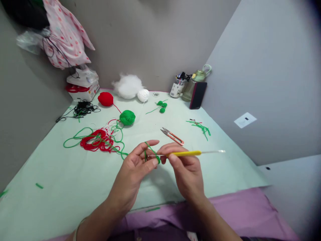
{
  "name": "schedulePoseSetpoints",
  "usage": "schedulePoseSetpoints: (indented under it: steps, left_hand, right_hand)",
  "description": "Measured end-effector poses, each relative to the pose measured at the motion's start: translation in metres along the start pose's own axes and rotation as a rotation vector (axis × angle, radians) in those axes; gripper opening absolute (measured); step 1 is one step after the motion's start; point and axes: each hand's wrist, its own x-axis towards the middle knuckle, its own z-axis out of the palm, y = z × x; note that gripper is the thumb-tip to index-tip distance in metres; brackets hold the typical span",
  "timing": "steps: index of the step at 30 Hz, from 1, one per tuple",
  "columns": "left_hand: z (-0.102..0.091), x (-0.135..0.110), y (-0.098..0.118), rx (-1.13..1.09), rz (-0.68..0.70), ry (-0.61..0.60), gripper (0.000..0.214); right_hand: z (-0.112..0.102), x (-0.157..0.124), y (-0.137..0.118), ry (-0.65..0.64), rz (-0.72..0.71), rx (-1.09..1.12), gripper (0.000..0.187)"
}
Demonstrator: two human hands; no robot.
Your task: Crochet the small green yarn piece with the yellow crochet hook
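Between thumb and fingers, my left hand (137, 164) pinches a small green crochet piece (158, 159). Green yarn (151, 147) loops over its raised index finger and trails left to the table. My right hand (187, 170) grips a crochet hook (188, 153) by its yellow handle, held nearly level. The hook's thin metal tip points left and reaches the yarn beside the piece; whether it passes through a stitch I cannot tell. Just beyond my right hand lie orange-handled thread snips (173, 136), blades pointing away to the left.
Tangled red yarn (96, 140), a green ball (127, 117), a red ball (105, 99) and black yarn (84, 108) lie left. White stuffing (128, 86), a white ball (143, 95) and small green pieces (162, 106) sit behind. A phone (198, 95) leans against a bottle (188, 90); green scraps (202, 127) lie right.
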Motion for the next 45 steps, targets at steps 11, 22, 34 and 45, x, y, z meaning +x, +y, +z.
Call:
schedulePoseSetpoints:
  steps: [11, 22, 34, 45]
  left_hand:
    - [-0.002, 0.0, 0.007, 0.094, 0.012, -0.001, 0.034]
    - [-0.003, 0.003, 0.001, -0.174, -0.167, -0.01, 0.042]
    - [0.003, 0.0, -0.008, -0.052, -0.01, 0.037, 0.038]
    - [-0.001, 0.004, -0.004, -0.027, 0.004, 0.057, 0.031]
  right_hand:
    - [-0.008, -0.004, -0.004, -0.033, -0.053, -0.149, 0.022]
    - [-0.005, -0.011, 0.001, 0.016, -0.339, -0.447, 0.027]
    - [0.001, -0.011, 0.001, -0.044, -0.416, -0.63, 0.031]
    - [-0.005, 0.0, -0.001, 0.027, -0.114, -0.172, 0.016]
